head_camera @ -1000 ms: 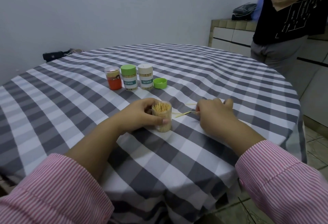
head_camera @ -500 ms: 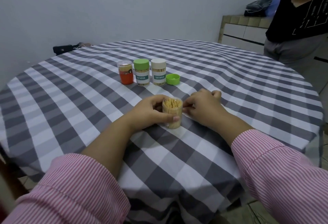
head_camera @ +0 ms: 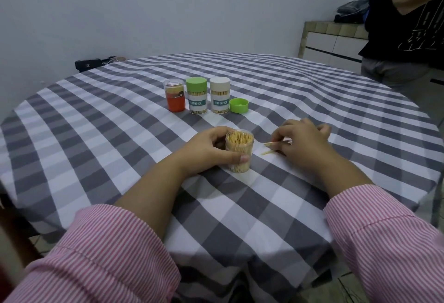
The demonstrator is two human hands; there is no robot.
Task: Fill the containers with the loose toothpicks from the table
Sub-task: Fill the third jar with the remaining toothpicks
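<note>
A big round worktop (head_camera: 120, 149) with a grey and white checked cloth fills the middle of the frame. A second person (head_camera: 406, 26) stands in the upper right corner, cut off by the edge. Two arms in pink striped sleeves reach in from the bottom. The left hand (head_camera: 206, 151) curls around one open container (head_camera: 239, 151) in the middle, which stands upright and is packed with toothpicks. The right hand (head_camera: 302, 144), just to its right, pinches a few loose toothpicks (head_camera: 270, 144) at the cloth; how many is hard to tell, because the fingers hide most of them. Above these stand three closed containers in a row: one orange container (head_camera: 174, 96), one green-capped container (head_camera: 197, 96), one white-capped container (head_camera: 220, 94). One green lid (head_camera: 238, 105) lies beside the white one.
</note>
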